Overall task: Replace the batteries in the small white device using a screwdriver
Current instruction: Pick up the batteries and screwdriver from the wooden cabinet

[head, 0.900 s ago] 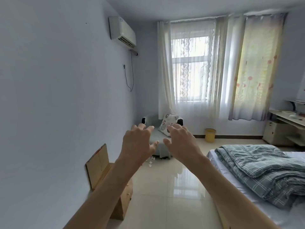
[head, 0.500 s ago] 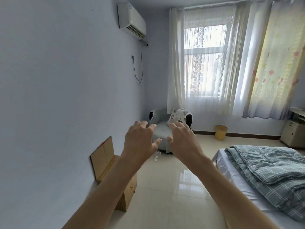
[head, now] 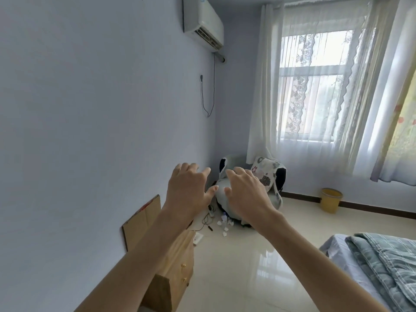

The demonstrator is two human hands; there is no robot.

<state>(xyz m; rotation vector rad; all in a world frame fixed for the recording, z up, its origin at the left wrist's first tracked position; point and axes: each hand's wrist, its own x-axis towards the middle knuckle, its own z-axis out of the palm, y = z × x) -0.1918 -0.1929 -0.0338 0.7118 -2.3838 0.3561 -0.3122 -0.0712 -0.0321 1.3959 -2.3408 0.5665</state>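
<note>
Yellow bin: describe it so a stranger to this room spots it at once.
Start at the curtained window on the far wall. Below its right side, the yellow bin stands on the floor against the dark skirting. It alone is yellow and round; the corner chair nearby is black-and-white.

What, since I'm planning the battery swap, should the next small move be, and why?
Probably step toward the clutter on the floor by the chair: left hand and right hand are open and empty, and the only small white items lie there, too small to identify.

Cabinet [head: 177, 266] agst L wall [head: 90, 131]; chair [head: 281, 176] in corner behind; bed [head: 382, 266] R.
</note>
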